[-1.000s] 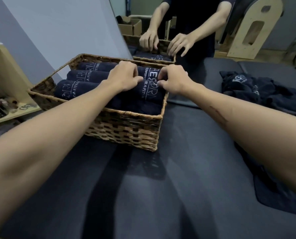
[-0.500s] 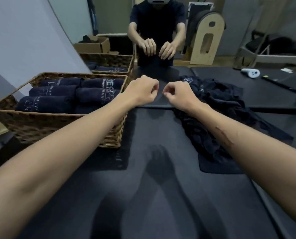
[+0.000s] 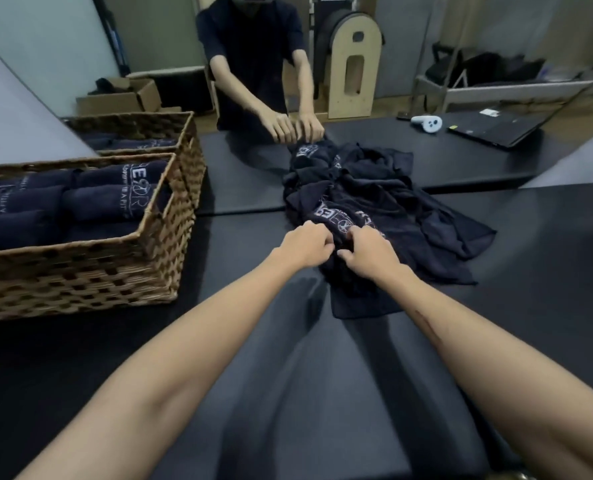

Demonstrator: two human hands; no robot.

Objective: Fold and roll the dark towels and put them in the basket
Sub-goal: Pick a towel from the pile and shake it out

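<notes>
Dark mat | both hands' fingers curled — gripping loose towel between them

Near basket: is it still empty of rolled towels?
No. The near basket already holds several rolled dark towels, lying side by side with their white lettering showing.

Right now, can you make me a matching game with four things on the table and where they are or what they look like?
Things:
1. nearest basket
2. loose towel pile
3. white controller
4. laptop

Clues:
A. grabbed by the left hand and right hand
B. black, far right
C. holds rolled towels
D. pale, beside the laptop

Pairs: 1-C, 2-A, 3-D, 4-B
</notes>
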